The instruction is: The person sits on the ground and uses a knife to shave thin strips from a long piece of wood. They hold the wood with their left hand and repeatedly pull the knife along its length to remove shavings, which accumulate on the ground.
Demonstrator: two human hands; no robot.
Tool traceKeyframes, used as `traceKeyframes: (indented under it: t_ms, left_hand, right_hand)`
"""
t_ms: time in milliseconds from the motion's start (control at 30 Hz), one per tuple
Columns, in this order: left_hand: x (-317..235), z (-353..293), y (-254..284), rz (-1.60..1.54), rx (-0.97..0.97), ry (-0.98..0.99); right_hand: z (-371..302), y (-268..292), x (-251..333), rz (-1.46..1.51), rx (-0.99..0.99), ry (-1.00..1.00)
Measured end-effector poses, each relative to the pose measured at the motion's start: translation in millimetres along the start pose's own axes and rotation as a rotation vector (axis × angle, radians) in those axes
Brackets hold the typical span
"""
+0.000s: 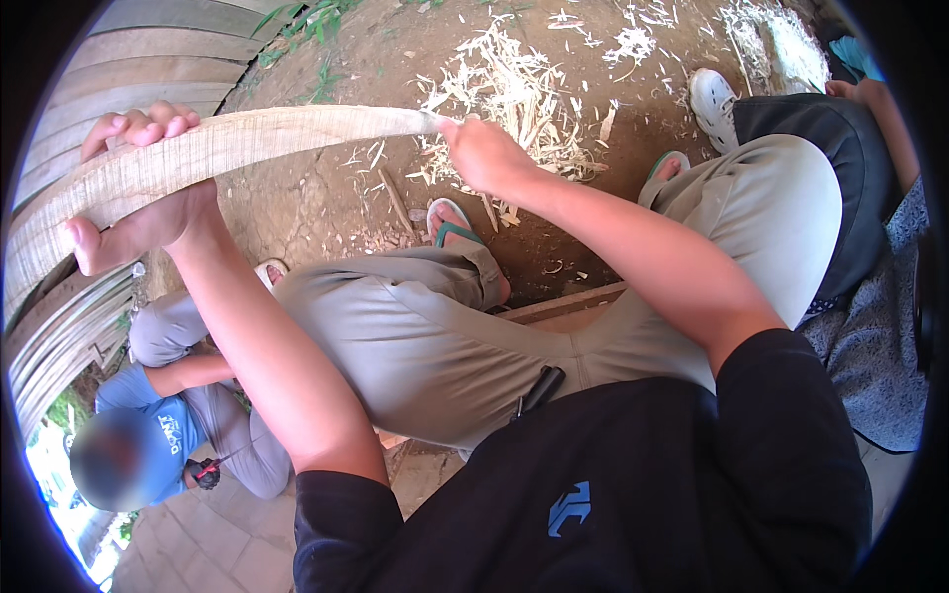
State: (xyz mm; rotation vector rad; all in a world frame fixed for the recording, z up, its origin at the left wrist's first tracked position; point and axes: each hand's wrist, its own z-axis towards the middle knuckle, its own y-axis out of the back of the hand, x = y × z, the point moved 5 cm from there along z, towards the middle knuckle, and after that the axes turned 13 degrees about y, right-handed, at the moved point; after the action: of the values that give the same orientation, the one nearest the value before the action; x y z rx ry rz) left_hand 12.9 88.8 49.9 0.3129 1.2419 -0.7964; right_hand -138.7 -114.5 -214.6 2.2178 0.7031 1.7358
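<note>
A long, pale, curved piece of wood [252, 143] stretches from the left rim to the upper middle, broad at the left and narrowing toward the right. My left hand [148, 222] grips its broad part from below, with the fingertips curled over the far edge and the thumb on the near side. At the narrow end sits my right hand [484, 156], closed, index finger and thumb right at the tip. A small shiny bit shows by those fingertips; whatever the fist holds is mostly hidden.
Wood shavings [514, 94] lie heaped on the brown dirt ground [297, 203]. A person in a blue shirt [158, 425] crouches at lower left. Another person's arm [890, 124] and a dark bag [840, 138] are at right. Wooden boards [158, 59] form a wall at upper left.
</note>
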Motion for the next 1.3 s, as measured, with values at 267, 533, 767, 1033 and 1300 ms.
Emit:
traceKeyframes:
  t_ms: [267,533,767,1033,1300]
  left_hand:
    - [-3,3,-10,0.02,0.107,-0.032]
    - [1,1,-11,-0.007,0.076,-0.004]
    - [-2,-2,-10,0.026,-0.073,-0.018]
    - [1,6,-24,-0.048,0.111,-0.053]
    - [2,10,-20,-0.018,0.098,-0.05]
  right_hand:
    - [-4,-5,-6,0.102,-0.108,-0.044]
    - [-5,-5,7,0.206,-0.175,-0.1]
    - [-5,-9,-18,0.191,-0.146,-0.097]
    - [-2,-9,-24,0.193,-0.201,-0.087]
    - [-19,-6,19,0.297,-0.323,0.017]
